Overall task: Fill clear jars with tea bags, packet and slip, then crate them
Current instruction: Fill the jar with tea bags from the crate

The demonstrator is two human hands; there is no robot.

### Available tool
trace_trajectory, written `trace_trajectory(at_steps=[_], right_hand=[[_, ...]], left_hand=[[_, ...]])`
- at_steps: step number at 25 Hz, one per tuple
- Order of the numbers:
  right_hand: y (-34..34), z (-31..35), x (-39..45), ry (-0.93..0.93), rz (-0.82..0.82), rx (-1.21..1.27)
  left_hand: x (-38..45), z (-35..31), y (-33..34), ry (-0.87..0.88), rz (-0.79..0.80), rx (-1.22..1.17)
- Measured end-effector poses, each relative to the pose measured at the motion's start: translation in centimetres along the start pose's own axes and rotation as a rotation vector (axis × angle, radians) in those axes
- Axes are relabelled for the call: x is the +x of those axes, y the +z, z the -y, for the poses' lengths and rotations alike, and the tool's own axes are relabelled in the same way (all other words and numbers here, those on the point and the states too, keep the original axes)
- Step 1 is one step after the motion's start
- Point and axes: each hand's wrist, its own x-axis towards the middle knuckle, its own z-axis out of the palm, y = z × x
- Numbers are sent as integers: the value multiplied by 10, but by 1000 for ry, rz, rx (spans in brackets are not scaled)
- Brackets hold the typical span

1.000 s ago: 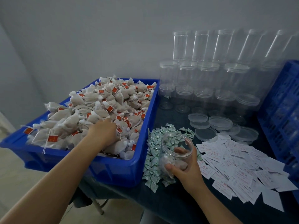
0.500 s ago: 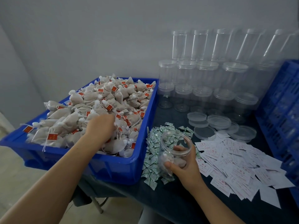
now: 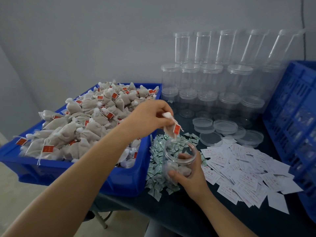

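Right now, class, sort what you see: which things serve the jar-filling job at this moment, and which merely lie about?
In use:
left hand pinching a tea bag
right hand gripping the open jar
blue bin of tea bags

Waiting:
green packets
paper slips
loose lids
stacked empty jars
blue crate

Both forearms are bare from the lower frame edge to the wrists, with no sleeve in view. The left hand (image 3: 150, 117) and right hand (image 3: 189, 177) wear no gloves, rings, watch or bands. The visible thumbnail is short and unpainted.
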Motion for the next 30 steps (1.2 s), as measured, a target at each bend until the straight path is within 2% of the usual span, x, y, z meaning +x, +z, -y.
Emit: trace_trajectory(at_steps=[4, 12, 23, 30], right_hand=[[2, 0, 1, -41, -10, 24], [3, 2, 3, -65, -6, 64], [3, -3, 3, -82, -17, 14], [3, -2, 1, -66, 0, 20]], left_hand=[[3, -2, 32, 35, 193, -29], [8, 8, 74, 148, 373, 365], [11, 8, 80, 188, 501, 332], [17, 4, 81, 214, 752, 481]])
